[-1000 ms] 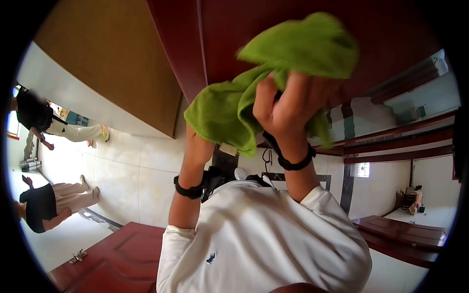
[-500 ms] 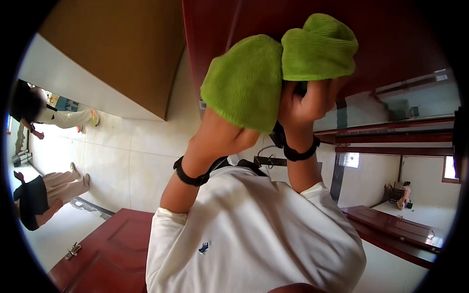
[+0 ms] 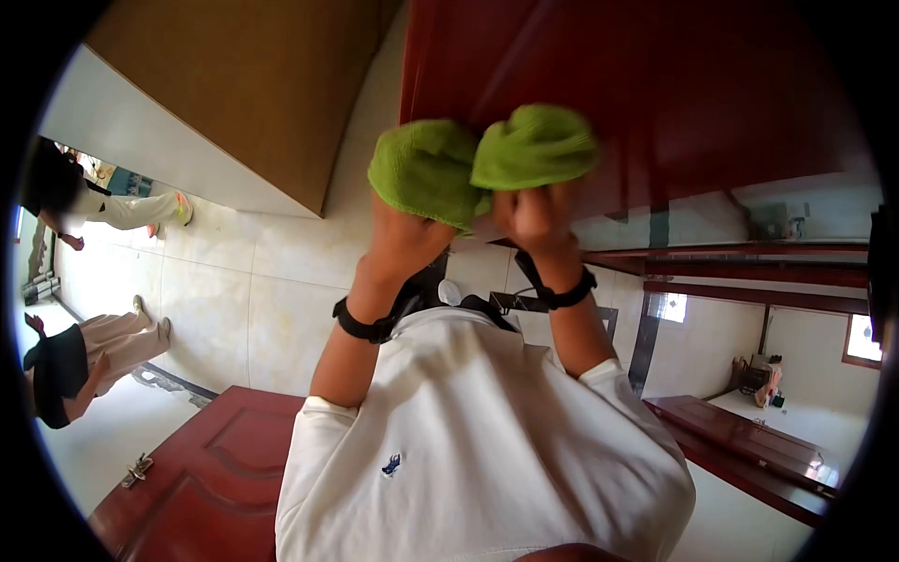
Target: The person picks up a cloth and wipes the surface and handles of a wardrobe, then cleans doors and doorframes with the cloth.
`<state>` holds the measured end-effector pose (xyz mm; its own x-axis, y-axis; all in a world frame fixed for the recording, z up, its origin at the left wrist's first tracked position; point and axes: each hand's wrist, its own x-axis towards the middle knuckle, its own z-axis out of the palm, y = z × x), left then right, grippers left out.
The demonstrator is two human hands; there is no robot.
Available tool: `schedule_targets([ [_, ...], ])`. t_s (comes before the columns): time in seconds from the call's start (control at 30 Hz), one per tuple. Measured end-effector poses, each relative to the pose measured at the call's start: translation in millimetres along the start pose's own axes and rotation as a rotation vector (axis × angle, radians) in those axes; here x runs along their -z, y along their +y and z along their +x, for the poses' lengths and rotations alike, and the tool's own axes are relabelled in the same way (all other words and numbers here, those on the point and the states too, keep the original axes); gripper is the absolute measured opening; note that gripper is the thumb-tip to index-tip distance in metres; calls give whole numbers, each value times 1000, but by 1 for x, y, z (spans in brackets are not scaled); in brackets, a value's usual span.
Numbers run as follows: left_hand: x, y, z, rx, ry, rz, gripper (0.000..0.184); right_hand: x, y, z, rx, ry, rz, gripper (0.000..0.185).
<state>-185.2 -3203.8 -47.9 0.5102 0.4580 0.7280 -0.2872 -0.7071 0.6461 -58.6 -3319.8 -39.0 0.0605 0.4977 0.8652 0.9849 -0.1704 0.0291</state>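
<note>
A green cloth (image 3: 536, 148) is bunched in two lobes over both my hands, in front of a glossy dark red panel (image 3: 655, 94). My left hand (image 3: 409, 234) grips the left part of it, near the panel's left edge, with most of its fingers hidden under the fabric. Close beside it, my right hand (image 3: 536, 217) is closed on the right part, its knuckles showing below the cloth. Each wrist wears a black band.
A brown board (image 3: 234, 84) with a pale edge stands at upper left. Two people (image 3: 70, 370) (image 3: 56, 183) are at far left. A red door (image 3: 206, 468) with a metal handle lies lower left. Red rails (image 3: 749, 270) run along the right.
The cloth was spread and loose, then bunched over both hands. Both hands have since moved down and left in view, closer together. The panel's edge now appears farther right.
</note>
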Motion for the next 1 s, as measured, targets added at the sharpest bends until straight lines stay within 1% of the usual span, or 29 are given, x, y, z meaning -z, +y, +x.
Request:
schedule_targets([
  [0.03,4,7,10,5,-6,-6,30,3,1,13,-6,-6,-4,19],
  [0.1,8,15,26,-88,-6,76,34,4,6,30,-60,235,-59,20],
  [0.13,9,13,28,-18,-19,32,36,1,5,31,-64,236,-60,20],
  [0.17,6,11,27,-20,-24,34,36,-4,2,33,7,262,-142,19],
  [0.2,1,6,23,10,39,48,35,-7,-1,35,80,290,-224,18],
  [0.23,-3,0,18,38,102,60,35,-10,-2,30,77,296,-227,18],
  [0.27,-4,-6,10,83,94,46,34,-14,-4,19,87,237,-211,17],
  [0.3,-5,-10,2,83,88,45,34,-18,-4,6,95,176,-194,16],
  [0.37,-8,-17,-14,214,48,-32,35,-20,1,-20,125,136,-142,18],
  [0.4,-7,-20,-21,301,13,-44,35,-20,3,-28,171,46,-132,18],
  [0.43,-7,-16,-20,298,10,-44,35,-16,2,-25,217,-44,-122,19],
  [0.5,-9,-2,-13,145,85,126,31,0,8,-12,218,-65,-130,19],
  [0.53,-10,2,-9,145,80,122,31,11,10,0,220,-90,-136,20],
  [0.57,-14,8,-6,30,84,155,32,21,13,9,213,-97,-141,20],
  [0.6,-14,12,1,-91,94,188,34,27,17,21,118,31,-140,20],
  [0.63,-14,22,13,-91,93,181,34,30,20,29,22,159,-139,20],
  [0.67,-16,36,28,-179,0,197,37,35,26,32,23,159,-141,20],
  [0.7,-19,43,36,-267,-92,215,39,39,32,35,19,236,-175,20],
  [0.73,-28,39,36,-269,-91,217,39,41,39,36,14,314,-208,21],
  [0.77,-41,30,33,-277,-107,257,39,41,46,33,12,318,-209,21],
  [0.83,-51,17,22,-287,-127,296,38,33,54,11,-11,398,-290,26],
  [0.87,-54,13,14,-234,-197,289,38,31,56,-16,-67,282,-395,33],
  [0.9,-57,11,6,-179,-264,283,37,28,57,-37,-88,217,-369,32],
  [0.93,-58,8,-5,-168,-292,287,37,26,55,-56,-110,151,-342,32],
  [0.97,-60,0,-18,-169,-287,291,37,23,51,-69,-79,125,-315,30],
  [1.0,-62,-11,-34,-151,-353,293,37,18,48,-82,-52,101,-289,29],
])
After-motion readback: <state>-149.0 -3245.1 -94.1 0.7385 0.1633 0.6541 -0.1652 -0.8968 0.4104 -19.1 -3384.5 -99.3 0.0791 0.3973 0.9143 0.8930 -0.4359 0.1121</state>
